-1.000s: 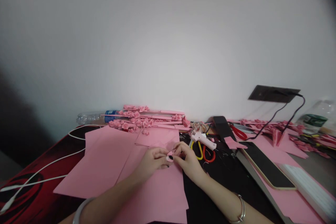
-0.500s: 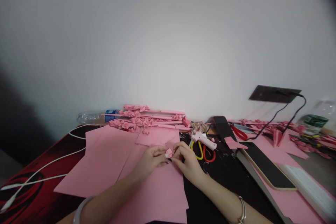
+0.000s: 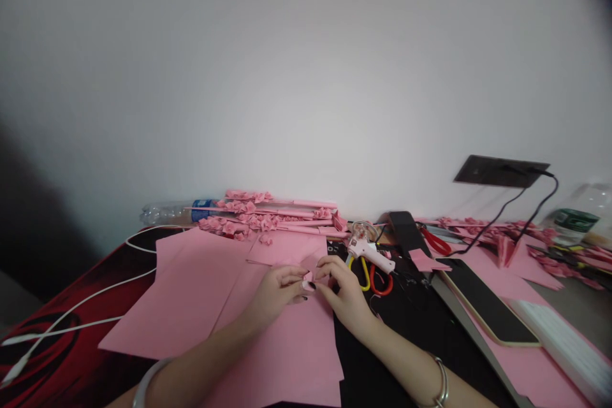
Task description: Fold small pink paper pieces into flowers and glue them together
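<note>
Between the fingertips of both hands is a small folded pink paper flower (image 3: pixel 308 277), partly covered by the fingers. My left hand (image 3: pixel 277 290) pinches it from the left, its thumb reaching toward the middle. From the right, my right hand (image 3: pixel 342 291) has thumb and index finger closed at the flower's edge; whether it grips the paper or only touches it is hard to see. Both hands are over large pink paper sheets (image 3: pixel 282 357) spread on the table. Behind them lie several pink paper flower stems (image 3: pixel 268 223).
A pink glue gun (image 3: pixel 370 252) lies right of the hands, by scissors with yellow and red handles (image 3: pixel 381 282). Farther right is a phone (image 3: pixel 492 303) beside a white stack (image 3: pixel 564 344). A plastic bottle (image 3: pixel 167 213) lies back left; white cables (image 3: pixel 81 296) cross the left side.
Both thumbs have shifted slightly on the flower, and the fingers now cover more of it. The arms and surrounding things stay in place.
</note>
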`<state>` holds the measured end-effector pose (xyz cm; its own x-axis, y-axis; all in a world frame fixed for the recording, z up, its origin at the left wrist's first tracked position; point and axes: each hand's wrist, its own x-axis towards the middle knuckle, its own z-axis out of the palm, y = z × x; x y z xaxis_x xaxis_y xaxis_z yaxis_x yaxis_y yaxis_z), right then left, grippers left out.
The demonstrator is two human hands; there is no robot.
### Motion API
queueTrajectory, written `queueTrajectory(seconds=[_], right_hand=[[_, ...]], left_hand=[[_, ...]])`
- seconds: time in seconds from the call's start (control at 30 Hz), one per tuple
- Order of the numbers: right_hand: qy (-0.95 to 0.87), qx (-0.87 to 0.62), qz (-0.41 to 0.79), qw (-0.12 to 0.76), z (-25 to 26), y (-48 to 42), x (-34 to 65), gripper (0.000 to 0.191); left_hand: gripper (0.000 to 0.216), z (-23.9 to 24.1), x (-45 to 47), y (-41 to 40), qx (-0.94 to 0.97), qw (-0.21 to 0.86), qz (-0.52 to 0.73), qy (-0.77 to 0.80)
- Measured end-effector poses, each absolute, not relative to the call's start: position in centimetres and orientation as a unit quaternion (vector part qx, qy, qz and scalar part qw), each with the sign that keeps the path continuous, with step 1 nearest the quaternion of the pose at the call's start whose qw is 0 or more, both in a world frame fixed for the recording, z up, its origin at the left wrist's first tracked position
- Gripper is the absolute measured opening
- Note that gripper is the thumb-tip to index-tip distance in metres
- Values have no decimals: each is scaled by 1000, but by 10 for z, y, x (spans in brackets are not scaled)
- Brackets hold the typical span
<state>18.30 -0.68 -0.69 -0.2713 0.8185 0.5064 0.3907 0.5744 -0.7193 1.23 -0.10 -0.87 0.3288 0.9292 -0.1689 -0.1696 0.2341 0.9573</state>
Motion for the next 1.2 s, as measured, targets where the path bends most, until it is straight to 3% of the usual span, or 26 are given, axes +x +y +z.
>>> queueTrajectory(seconds=[0.33, 1.07, 1.2], right_hand=[[-784, -389, 214, 434, -7, -9, 184, 15], [-795, -381, 228, 413, -6, -9, 185, 17], [-769, -400, 225, 446, -3, -8, 185, 10]], left_hand=[[21, -3, 11, -4, 456, 678, 391, 424], [29, -10, 9, 3, 452, 664, 419, 423], [31, -10, 10, 3, 443, 666, 422, 427]])
